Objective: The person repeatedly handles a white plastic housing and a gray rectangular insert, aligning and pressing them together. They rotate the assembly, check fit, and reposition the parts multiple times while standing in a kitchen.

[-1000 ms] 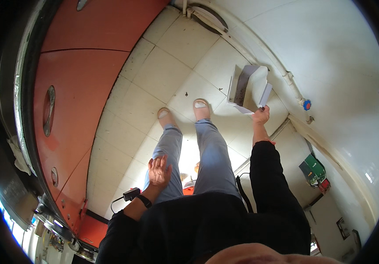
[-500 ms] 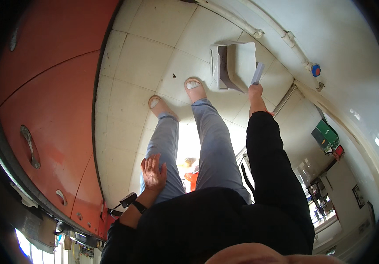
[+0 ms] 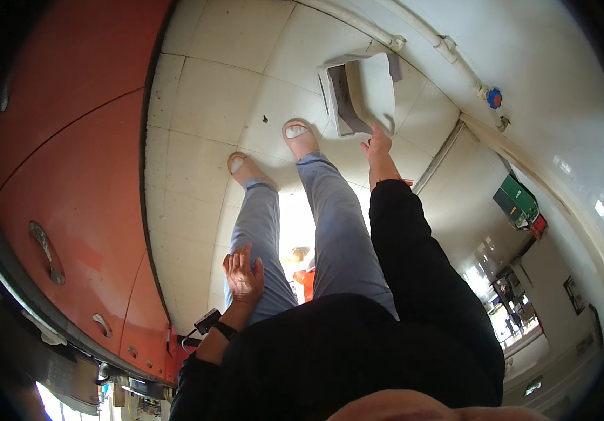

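Note:
On the tiled floor ahead and to the right of my feet is a pale grey, box-shaped plastic thing [image 3: 377, 81], open on one side, with a darker inner wall; its exact kind does not show. My right hand [image 3: 378, 144] reaches down to its near corner, thumb and a finger apart. That fingertip is at the rim; whether it touches, I cannot tell. A flat grey piece [image 3: 395, 68] shows behind the box's far right edge. My left hand [image 3: 244, 276] lies open, fingers spread, on my left thigh in blue trousers [image 3: 262, 219].
Red cabinets [image 3: 81, 189] with metal handles line the left. Along the right wall run white pipes [image 3: 449, 50] with a blue valve knob [image 3: 494, 98]. A green box [image 3: 516, 201] is farther right. A small dark scrap [image 3: 265, 119] lies on the floor near my pink slippers [image 3: 298, 137].
My right hand has let go of the flat grey piece and moved left to the box's near corner. That piece appears to have shifted toward the far side. My left hand stays put.

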A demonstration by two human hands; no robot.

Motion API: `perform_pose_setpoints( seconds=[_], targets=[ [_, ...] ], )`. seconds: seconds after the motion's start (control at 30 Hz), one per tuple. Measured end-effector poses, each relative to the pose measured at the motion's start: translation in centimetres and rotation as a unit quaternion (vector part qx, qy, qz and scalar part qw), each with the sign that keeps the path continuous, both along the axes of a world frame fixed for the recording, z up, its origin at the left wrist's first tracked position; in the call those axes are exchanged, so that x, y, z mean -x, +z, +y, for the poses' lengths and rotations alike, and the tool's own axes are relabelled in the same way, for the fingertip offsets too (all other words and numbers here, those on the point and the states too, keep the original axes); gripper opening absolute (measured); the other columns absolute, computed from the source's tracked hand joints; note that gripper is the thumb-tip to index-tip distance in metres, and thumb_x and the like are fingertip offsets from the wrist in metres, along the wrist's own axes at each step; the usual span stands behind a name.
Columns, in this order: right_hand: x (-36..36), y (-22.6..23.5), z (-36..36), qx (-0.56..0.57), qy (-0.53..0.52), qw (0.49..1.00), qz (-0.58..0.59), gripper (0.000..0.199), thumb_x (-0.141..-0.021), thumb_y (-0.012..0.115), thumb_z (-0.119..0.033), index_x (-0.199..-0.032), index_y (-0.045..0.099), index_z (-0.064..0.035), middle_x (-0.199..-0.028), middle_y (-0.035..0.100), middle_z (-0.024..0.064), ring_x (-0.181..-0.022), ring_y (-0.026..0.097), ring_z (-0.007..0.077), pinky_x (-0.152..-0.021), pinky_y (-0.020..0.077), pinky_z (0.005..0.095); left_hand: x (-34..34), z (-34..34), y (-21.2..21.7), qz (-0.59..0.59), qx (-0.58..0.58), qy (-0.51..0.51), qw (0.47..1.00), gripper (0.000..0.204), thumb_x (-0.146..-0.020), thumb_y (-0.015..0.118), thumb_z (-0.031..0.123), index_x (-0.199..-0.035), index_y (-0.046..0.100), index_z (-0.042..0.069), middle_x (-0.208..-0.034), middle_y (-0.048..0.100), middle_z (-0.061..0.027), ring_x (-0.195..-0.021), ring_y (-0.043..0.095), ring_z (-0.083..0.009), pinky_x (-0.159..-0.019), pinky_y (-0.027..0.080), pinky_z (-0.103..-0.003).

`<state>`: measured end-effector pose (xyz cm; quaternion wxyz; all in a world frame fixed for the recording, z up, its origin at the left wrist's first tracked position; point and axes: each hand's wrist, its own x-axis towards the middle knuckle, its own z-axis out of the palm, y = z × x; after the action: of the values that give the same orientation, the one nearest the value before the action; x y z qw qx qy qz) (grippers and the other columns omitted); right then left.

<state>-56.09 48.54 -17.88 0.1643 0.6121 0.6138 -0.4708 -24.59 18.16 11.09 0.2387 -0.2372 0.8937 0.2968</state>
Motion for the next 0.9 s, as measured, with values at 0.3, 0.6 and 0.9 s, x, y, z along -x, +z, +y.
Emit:
perform_pose_setpoints(
  seconds=[0.3,0.6,0.9],
  targets=[
    [1.0,-0.2,-2.0,0.029,0.079,0.994,0.065,0.021,-0.079,0.061,0.006,-0.100,0.056,0.0061,-0.080,0.064,0.0143,-0.059,0.066,0.0264,-0.057,0.0615,0.0422,2.1,-0.3,0.1,-0.002,-0.017,-0.025,1.000,0.040,-0.084,0.063,0.013,-0.121,0.056,0.001,-0.114,0.062,-0.0165,-0.108,0.057,-0.0336,-0.103,0.036,-0.049],
    [5.6,-2.2,0.6,0.088,0.507,0.853,-0.085,0.036,-0.079,0.061,-0.010,-0.115,0.065,-0.0028,-0.085,0.071,0.0138,-0.070,0.071,0.0251,-0.062,0.0583,0.0393,4.5,-2.9,-1.1,-0.023,0.017,0.011,1.000,0.041,-0.084,0.062,0.011,-0.123,0.055,0.000,-0.117,0.060,-0.0179,-0.111,0.054,-0.0360,-0.101,0.037,-0.048],
    [15.6,-13.0,6.8,-0.225,0.599,0.768,0.013,0.073,-0.077,0.066,-0.020,-0.143,0.038,-0.0080,-0.143,0.044,0.0203,-0.130,0.047,0.0334,-0.106,0.0422,0.0417,8.3,-6.2,-3.3,-0.038,0.055,0.095,0.993,0.041,-0.083,0.058,0.005,-0.123,0.056,-0.003,-0.116,0.060,-0.0189,-0.109,0.053,-0.0377,-0.099,0.039,-0.046]
  ],
)
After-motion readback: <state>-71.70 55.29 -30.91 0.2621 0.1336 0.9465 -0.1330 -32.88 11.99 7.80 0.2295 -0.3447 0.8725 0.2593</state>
